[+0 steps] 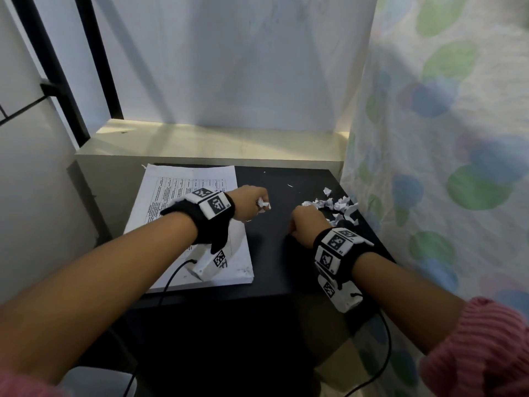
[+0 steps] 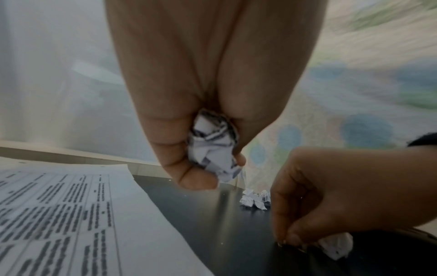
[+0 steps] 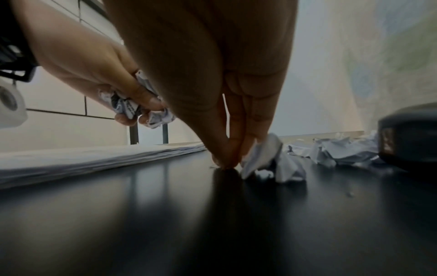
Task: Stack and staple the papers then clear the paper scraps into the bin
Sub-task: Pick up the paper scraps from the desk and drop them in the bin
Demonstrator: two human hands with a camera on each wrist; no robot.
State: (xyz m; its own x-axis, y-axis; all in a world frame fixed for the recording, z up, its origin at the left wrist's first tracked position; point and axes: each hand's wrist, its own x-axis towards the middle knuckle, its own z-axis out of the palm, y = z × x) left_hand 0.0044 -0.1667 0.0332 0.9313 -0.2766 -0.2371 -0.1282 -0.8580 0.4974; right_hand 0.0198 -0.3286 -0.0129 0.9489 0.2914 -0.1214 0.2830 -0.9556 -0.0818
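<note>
- Head view: your left hand [image 1: 252,203] is above the black tabletop [image 1: 274,253], just at 3 o'clock from the stack of papers [image 1: 183,224]. Its grip is closed around a crumpled scrap wad [image 1: 263,204], which shows white between the fingers. Your right hand [image 1: 307,224] is low on the tabletop at about 4 o'clock from the left hand, with the fingers bent down. The pile of paper scraps [image 1: 337,206] lies near the right edge of the tabletop, at 1 o'clock from the right hand and touching a flowered curtain [image 1: 443,138]. The stack of papers lies flat on the left part of the tabletop, printed side up.
- Left wrist view: the fingers [image 2: 179,149] and the thumb curl around the printed wad [image 2: 212,147], so the grip is tight on it. At 4 o'clock your right hand [image 2: 331,196] touches the tabletop with the fingertips, and one loose scrap [image 2: 335,246] lies just under them. More scraps [image 2: 255,198] lie farther back.
- Right wrist view: the fingertips [image 3: 224,158] are pressed together and touch the dark tabletop [image 3: 212,224]. I cannot tell if they pinch something. One white scrap [image 3: 267,158] leans against them at 3 o'clock. A dark object [image 3: 409,136], blurred, stands at the right edge beside the scraps. The paper stack [image 3: 94,158] lies at 9 o'clock.
</note>
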